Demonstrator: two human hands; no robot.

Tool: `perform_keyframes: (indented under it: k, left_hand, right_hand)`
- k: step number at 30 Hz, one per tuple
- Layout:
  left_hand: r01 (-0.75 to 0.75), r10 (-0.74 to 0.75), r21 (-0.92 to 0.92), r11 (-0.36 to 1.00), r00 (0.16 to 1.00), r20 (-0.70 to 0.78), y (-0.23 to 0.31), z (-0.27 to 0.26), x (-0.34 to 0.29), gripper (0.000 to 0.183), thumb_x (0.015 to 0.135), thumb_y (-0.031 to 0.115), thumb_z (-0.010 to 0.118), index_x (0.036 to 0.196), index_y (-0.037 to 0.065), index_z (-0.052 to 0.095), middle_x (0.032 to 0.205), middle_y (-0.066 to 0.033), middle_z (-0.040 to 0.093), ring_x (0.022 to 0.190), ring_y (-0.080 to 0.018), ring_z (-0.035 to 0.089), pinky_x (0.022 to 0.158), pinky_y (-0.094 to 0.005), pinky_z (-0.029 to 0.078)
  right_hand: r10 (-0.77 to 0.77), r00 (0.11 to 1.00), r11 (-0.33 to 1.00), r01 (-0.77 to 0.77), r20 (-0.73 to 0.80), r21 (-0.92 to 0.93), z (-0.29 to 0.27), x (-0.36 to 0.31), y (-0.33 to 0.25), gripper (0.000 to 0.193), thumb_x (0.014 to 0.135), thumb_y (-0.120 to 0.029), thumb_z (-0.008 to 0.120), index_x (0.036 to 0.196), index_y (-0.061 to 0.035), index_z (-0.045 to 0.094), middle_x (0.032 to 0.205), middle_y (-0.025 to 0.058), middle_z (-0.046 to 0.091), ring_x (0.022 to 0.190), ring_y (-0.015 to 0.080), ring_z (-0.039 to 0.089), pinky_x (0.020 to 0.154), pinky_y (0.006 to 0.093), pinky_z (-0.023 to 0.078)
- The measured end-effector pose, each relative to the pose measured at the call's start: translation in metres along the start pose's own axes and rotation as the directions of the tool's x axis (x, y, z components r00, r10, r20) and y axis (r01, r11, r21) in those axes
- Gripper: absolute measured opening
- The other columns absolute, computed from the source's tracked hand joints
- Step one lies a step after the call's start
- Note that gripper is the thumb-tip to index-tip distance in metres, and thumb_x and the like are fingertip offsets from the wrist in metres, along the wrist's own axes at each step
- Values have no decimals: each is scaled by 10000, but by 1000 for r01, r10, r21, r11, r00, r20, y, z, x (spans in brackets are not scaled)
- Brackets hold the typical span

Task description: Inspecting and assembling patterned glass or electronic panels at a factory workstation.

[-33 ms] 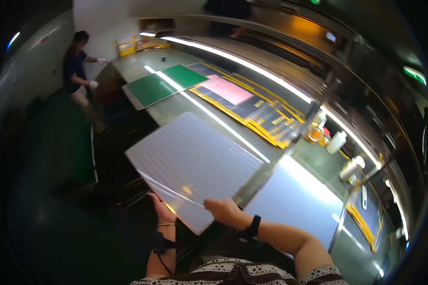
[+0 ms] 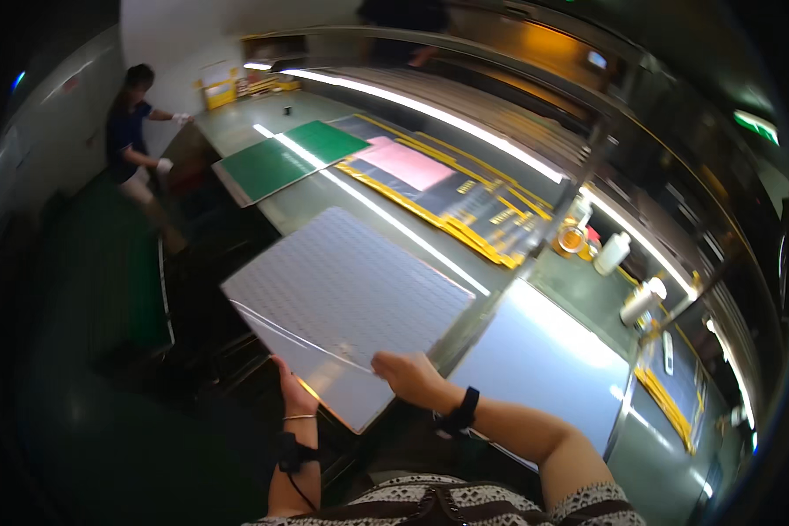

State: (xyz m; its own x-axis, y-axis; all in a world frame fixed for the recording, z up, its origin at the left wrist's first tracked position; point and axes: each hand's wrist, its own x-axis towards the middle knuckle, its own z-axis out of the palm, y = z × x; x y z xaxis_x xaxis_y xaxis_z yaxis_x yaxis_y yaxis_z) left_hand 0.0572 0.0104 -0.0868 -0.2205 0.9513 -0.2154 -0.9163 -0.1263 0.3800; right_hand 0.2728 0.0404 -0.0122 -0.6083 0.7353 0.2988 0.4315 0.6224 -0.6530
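Note:
A large pale grey panel (image 2: pixel 324 280) with rows of fine marks lies tilted before me, its near corner toward my body. My left hand (image 2: pixel 298 392) grips its near left edge, thumb along the rim and the other fingers hidden beneath. Over the panel's near part, my right hand (image 2: pixel 409 379) is closed in a pinch. A bright curved fold of thin clear film (image 2: pixel 298 335) runs from the panel's left edge to those fingertips. Between this fold and the near corner the surface looks smoother. The pinched bit itself is too small to make out.
Right of the panel lies a glossy bluish-white sheet (image 2: pixel 535 368). Farther along the bench are a green board (image 2: pixel 294 162), a pink sheet (image 2: pixel 408 164), yellow-edged sheets (image 2: pixel 473 206) and white bottles (image 2: pixel 612 254). A metal post (image 2: pixel 579 193) rises there. A gloved co-worker (image 2: pixel 136 131) stands far left.
The bright film fold has moved farther from me across the panel, and my right hand has shifted slightly the same way. The whole view has drifted a little left.

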Motion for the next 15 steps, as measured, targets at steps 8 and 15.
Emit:
perform_keyframes:
  k: [8, 15]
  left_hand:
    - [-46, 156, 408, 912, 958, -242, 2, -29, 5, 332, 914, 190, 487, 1156, -37, 481, 1110, -140, 554, 1029, -282, 545, 895, -430, 447]
    - [43, 21, 212, 976, 956, -293, 37, -39, 6, 311, 875, 128, 551, 1144, -15, 491, 1083, -104, 563, 993, -253, 543, 871, -396, 448]
  right_hand:
    - [-264, 917, 897, 120, -298, -425, -138, 66, -52, 333, 725, 59, 441, 1017, -20, 578, 825, 145, 646, 729, 268, 638, 651, 340, 503]
    - [-128, 808, 978, 6, -575, -210, -318, 2, -97, 213, 912, -132, 482, 1056, 2, 563, 893, 95, 639, 847, 160, 614, 773, 286, 478]
